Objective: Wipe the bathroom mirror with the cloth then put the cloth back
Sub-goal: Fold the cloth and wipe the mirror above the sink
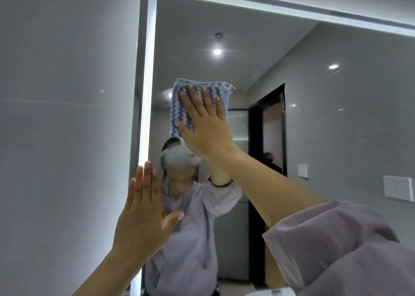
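fingers (195, 99) of the right hand (203, 127) are spread fairly wide and flat, pressing the folded blue-and-white zigzag cloth (177, 109) onto the bathroom mirror (303, 82), upper left area, near the lit edge strip (148, 82). left hand (143, 208) is flat too, fingers straight and together, holding nothing, down by that strip's lower part - can't tell if it's touching. looks like mid-wipe to me. my tip: keep palm pressure even, overlap the strokes, and work top to bottom - the big right side probably wants passes too.
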The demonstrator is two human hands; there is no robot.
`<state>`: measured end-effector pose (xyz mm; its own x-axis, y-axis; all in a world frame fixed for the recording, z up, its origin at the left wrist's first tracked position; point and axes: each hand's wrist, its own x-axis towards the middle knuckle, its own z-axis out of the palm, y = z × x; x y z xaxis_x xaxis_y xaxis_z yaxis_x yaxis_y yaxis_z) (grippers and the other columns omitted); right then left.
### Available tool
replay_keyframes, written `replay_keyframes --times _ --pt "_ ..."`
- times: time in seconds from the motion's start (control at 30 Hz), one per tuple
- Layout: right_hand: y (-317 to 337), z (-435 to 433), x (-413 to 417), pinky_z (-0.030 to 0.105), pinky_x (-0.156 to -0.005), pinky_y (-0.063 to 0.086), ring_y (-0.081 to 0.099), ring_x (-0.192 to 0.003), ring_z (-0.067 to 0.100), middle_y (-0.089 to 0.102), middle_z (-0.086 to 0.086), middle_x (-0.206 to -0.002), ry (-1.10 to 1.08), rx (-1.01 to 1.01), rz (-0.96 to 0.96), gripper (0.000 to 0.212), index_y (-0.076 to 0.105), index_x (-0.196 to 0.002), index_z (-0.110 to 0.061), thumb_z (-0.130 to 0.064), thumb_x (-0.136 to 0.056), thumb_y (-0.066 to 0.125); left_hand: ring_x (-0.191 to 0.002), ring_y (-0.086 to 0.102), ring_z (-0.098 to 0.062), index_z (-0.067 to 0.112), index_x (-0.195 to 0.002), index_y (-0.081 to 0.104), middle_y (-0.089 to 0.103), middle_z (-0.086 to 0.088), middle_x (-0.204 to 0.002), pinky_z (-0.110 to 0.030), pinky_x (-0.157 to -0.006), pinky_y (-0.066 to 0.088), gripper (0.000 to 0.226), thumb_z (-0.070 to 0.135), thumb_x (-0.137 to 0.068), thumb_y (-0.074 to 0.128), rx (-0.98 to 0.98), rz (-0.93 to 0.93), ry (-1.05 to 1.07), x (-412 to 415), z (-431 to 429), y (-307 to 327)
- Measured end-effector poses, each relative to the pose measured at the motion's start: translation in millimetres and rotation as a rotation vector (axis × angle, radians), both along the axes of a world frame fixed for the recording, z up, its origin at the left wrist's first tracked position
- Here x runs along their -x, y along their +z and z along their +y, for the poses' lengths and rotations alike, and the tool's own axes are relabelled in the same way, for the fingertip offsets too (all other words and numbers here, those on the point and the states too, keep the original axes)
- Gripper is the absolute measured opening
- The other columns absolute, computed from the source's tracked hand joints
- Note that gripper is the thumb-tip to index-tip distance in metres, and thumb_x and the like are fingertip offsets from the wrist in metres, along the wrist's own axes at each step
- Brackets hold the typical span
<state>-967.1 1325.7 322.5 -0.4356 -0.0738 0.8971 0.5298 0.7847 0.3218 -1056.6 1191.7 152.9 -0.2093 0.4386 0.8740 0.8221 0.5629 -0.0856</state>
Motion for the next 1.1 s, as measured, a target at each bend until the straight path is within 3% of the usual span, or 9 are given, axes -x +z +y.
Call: replay_keyframes --times 0.43,0.63,0.73,0.9,1.1 --pt "-7 90 -89 0.039 -0.119 -0.011 -0.015 -0.147 0.017 -0.01 -0.002 -0.162 -0.117 0.033 0.109 0.069 -0.006 -0.153 -0.025 -0.059 -0.095 0.012 -0.145 0.003 -0.033 -0.002 -0.147 0.008 0.002 -0.018 -0.157 -0.033 -0.118 -0.005 0.106 0.077 -0.076 0.018 -0.012 0.001 -0.008 0 0 0" --pt "-13 127 -123 0.037 -0.119 -0.01 -0.014 -0.147 0.015 -0.01 -0.003 -0.162 -0.131 0.102 0.16 0.069 -0.01 -0.152 -0.028 -0.059 -0.095 0.011 -0.145 -0.002 -0.031 0.0 -0.147 0.003 -0.004 -0.016 -0.157 -0.037 -0.12 0.002 0.106 0.078 -0.076 0.014 -0.025 0.017 0.015 1 2 -2" --pt "-19 144 -142 0.035 -0.119 -0.01 -0.015 -0.147 0.013 -0.011 -0.005 -0.161 -0.159 0.123 0.17 0.068 -0.012 -0.151 -0.029 -0.058 -0.094 0.011 -0.145 0.004 -0.034 -0.002 -0.147 0.007 0.001 -0.018 -0.157 -0.034 -0.117 -0.001 0.105 0.076 -0.077 0.02 -0.019 0.016 0.003 0 1 -1" --pt "-28 158 -160 0.041 -0.121 -0.004 -0.013 -0.147 0.014 -0.009 -0.003 -0.162 -0.183 0.228 0.233 0.07 -0.008 -0.152 -0.025 -0.058 -0.092 0.008 -0.144 0.01 -0.036 -0.004 -0.146 0.012 0.007 -0.02 -0.156 -0.035 -0.116 0.0 0.104 0.074 -0.078 0.023 -0.008 -0.004 -0.008 -1 1 0" --pt "-29 149 -149 0.038 -0.119 -0.012 -0.017 -0.146 0.015 -0.014 -0.006 -0.158 -0.147 0.33 0.332 0.068 -0.013 -0.146 -0.03 -0.059 -0.088 0.006 -0.145 0.005 -0.034 -0.003 -0.147 0.008 0.002 -0.018 -0.157 -0.034 -0.117 -0.002 0.105 0.076 -0.078 0.018 -0.026 -0.016 -0.033 1 2 -1"
